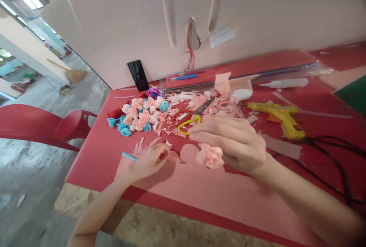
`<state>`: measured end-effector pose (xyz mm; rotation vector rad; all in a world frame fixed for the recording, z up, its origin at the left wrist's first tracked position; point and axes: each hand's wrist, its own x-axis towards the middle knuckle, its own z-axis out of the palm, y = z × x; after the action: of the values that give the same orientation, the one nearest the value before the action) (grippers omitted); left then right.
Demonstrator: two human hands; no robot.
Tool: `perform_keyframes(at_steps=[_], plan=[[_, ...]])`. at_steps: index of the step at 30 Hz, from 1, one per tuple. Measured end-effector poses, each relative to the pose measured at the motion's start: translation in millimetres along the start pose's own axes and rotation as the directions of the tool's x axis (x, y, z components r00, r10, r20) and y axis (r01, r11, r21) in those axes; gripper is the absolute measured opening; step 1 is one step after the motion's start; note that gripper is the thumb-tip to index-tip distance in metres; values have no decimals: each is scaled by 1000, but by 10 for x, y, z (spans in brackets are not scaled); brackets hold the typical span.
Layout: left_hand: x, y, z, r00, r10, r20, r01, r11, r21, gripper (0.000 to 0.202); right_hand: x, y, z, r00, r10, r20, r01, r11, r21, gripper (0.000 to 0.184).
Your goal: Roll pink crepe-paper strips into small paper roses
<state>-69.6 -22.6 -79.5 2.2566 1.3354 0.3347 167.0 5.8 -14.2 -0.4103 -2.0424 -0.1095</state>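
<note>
A pink paper rose (pixel 211 156) is held in my right hand (pixel 240 144), above the near part of the table; the thumb is hidden behind the fingers. Curled over the pink paper, my left hand (pixel 153 160) pinches a small pink paper piece (pixel 174 157) at its fingertips. Between the hands lies a round-edged pink paper piece (pixel 189 154). Scissors (pixel 194 119) with a yellow handle rest just beyond my right hand, among paper scraps (pixel 225 104). Below both hands spreads a long pink paper sheet (pixel 217 189).
Finished paper flowers (pixel 140 115) cluster at the left, before a leaning phone (pixel 138 75). A yellow glue gun (pixel 281 117) lies right, its black cable (pixel 328 159) trailing. A white bottle (pixel 286 83) and blue pen (pixel 184 77) lie farther back. A red chair (pixel 37 123) stands left.
</note>
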Motion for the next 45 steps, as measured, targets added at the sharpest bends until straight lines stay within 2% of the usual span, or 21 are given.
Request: perform_keyframes(at_steps=[3,6,9,13,17,20,22,24,28,33,36,41,45], plan=[[-62,71,-111,1000,9,-6,-9,1000,-17,13,11,-12,-21,1000,-18,12,19,998,-58,16],[-119,215,-282,996,-14,-91,11,1000,-28,13,28,-23,-33,999,-30,30,33,997,-74,19],[-99,420,-484,951,58,-304,-94,990,-103,6,23,-28,-23,999,5,39,-5,1000,-2,22],[29,696,-713,853,196,-484,-278,955,-102,5,16,-50,-11,983,136,122,-158,969,192,21],[157,872,-790,797,275,-538,-378,921,-90,5,49,-104,-25,953,225,205,-281,909,308,21],[223,912,-755,775,255,-578,-395,909,-129,6,61,-145,-45,938,288,192,-340,874,347,21],[266,904,-719,776,223,-590,-403,895,-192,21,56,-159,-59,942,304,139,-334,878,344,22],[313,883,-688,788,245,-565,-439,866,-238,28,49,-159,-69,948,310,77,-317,890,327,23],[382,854,-654,778,348,-524,-536,801,-265,10,43,-133,-54,966,257,12,-250,929,272,21],[357,874,-653,797,297,-527,-505,805,-311,13,43,-92,13,989,135,52,-139,986,88,22],[332,893,-662,806,296,-513,-511,786,-349,13,52,-80,39,993,113,45,-116,990,81,18],[312,938,-685,822,311,-476,-498,799,-337,18,46,-76,35,993,121,-9,-119,987,112,25],[300,958,-693,835,323,-445,-493,799,-345,19,40,-72,22,992,122,-37,-117,986,119,22]])
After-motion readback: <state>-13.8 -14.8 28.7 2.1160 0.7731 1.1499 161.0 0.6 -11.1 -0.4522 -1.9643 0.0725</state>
